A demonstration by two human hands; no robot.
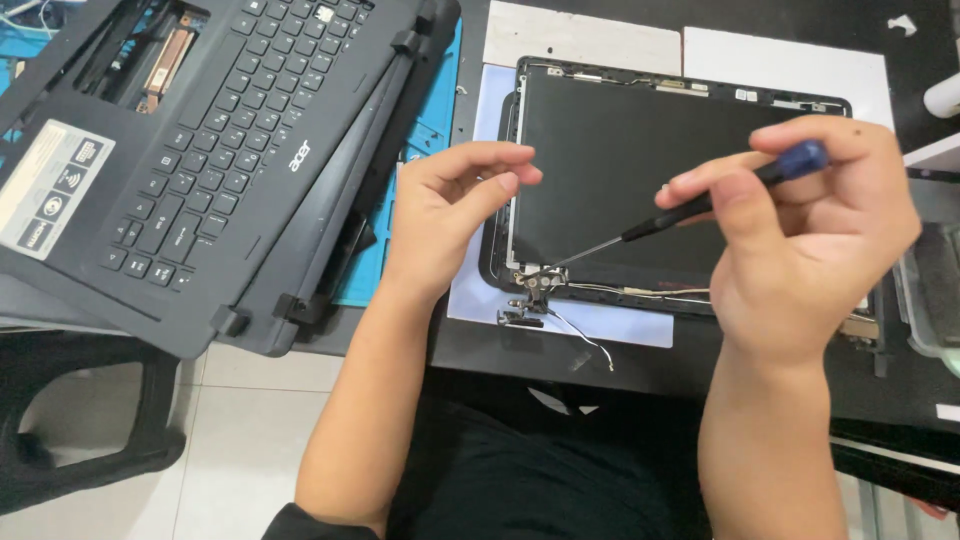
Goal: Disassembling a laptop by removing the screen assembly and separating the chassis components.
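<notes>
**Q:** Head view looks down on what, taking the screen panel as the landmark?

**A:** A dark laptop screen panel (pixel 620 180) lies flat on the worktop (pixel 640 365) over pale sheets; its bezel is off, and a metal hinge (pixel 530 290) sits at its lower left corner; thin cables (pixel 590 345) trail from that corner toward the person.

**Q:** Where is the screwdriver against the hands?

**A:** The right hand (pixel 810 240) hovers over the panel's lower right part and is closed around a screwdriver (pixel 700 205); thumb and fingers pinch the black grip, and the blue cap pokes out by the forefinger; the thin shaft slants down and leftward from that hand, and its tip meets the hinge at the panel's lower left corner.

**Q:** And the other hand?

**A:** The left hand (pixel 450 210) sits just left of the panel, at its left edge; its fingers are curled loosely with the thumb tucked near them, holding nothing that I can see; the screwdriver tip lies just right of and below it, near but apart.

**Q:** What lies further from the panel?

**A:** Well left of it, a black laptop base (pixel 210 140) with its keyboard showing rests tilted on a blue mat (pixel 430 110); a clear plastic tray (pixel 930 300) stands at the panel's right side.
</notes>
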